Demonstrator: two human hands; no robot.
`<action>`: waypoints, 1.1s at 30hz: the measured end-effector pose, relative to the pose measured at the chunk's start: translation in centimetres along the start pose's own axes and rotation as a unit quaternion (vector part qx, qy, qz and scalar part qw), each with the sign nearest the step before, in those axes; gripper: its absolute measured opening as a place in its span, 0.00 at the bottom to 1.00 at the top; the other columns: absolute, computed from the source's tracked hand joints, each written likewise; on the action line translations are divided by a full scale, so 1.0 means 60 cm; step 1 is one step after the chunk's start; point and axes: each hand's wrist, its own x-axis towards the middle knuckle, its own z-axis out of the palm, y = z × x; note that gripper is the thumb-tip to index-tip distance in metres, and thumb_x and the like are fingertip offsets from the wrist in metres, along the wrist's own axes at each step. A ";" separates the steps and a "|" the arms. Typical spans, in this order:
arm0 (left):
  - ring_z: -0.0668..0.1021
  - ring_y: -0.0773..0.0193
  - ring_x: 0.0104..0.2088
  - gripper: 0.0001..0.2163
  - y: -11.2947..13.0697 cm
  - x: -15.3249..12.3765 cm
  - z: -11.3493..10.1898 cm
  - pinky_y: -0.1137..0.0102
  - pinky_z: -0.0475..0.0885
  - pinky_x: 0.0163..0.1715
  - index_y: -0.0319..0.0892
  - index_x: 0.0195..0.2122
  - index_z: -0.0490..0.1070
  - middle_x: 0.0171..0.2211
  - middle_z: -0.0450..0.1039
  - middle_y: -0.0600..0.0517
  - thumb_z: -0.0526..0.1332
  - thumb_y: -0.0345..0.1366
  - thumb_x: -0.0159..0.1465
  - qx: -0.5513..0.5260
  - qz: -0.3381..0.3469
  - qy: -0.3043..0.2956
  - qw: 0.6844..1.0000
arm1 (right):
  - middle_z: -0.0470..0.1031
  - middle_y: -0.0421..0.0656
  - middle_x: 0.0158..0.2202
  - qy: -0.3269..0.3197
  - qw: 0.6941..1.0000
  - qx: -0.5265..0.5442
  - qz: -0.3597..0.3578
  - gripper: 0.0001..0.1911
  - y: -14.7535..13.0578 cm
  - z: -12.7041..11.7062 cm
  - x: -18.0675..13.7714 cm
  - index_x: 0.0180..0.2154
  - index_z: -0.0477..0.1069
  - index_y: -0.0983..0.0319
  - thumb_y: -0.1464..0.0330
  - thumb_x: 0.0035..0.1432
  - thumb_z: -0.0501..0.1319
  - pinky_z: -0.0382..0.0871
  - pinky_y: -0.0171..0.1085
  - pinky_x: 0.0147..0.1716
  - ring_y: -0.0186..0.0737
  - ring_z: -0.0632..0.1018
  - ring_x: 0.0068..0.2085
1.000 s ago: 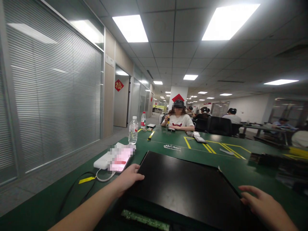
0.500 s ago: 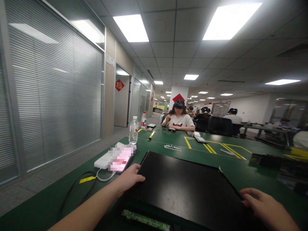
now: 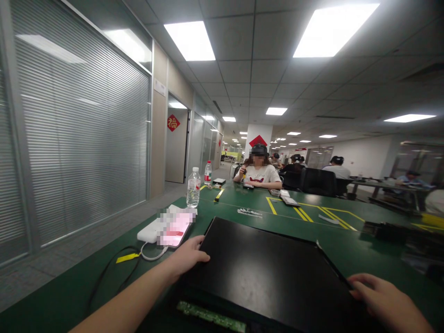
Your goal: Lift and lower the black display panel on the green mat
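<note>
A flat black display panel (image 3: 263,273) lies in front of me, its dark glossy face up. My left hand (image 3: 190,255) grips its left edge, thumb on top and the other fingers mostly hidden beyond the edge. At the right edge, my right hand (image 3: 381,291) is closed on the panel, with the fingertips partly hidden at its rim. A green circuit board strip (image 3: 211,317) runs along the panel's near side, close to the bottom of the view.
Left of the panel are a phone (image 3: 176,229), a white power bank (image 3: 147,235) with a cable, and a water bottle (image 3: 193,189). A person (image 3: 258,173) sits across the green table (image 3: 222,212). Dark parts (image 3: 388,233) lie at the right.
The view has shifted very slightly. Both hands keep the same hold on the panel, which shows no clear movement.
</note>
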 end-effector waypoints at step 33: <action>0.89 0.47 0.40 0.30 0.003 0.006 0.006 0.59 0.80 0.45 0.43 0.55 0.75 0.35 0.89 0.48 0.73 0.33 0.49 -0.059 -0.033 0.052 0.996 | 0.89 0.46 0.30 0.028 1.000 0.001 0.002 0.16 0.007 0.005 0.001 0.32 0.80 0.52 0.53 0.46 0.58 0.76 0.51 0.36 0.55 0.84 0.28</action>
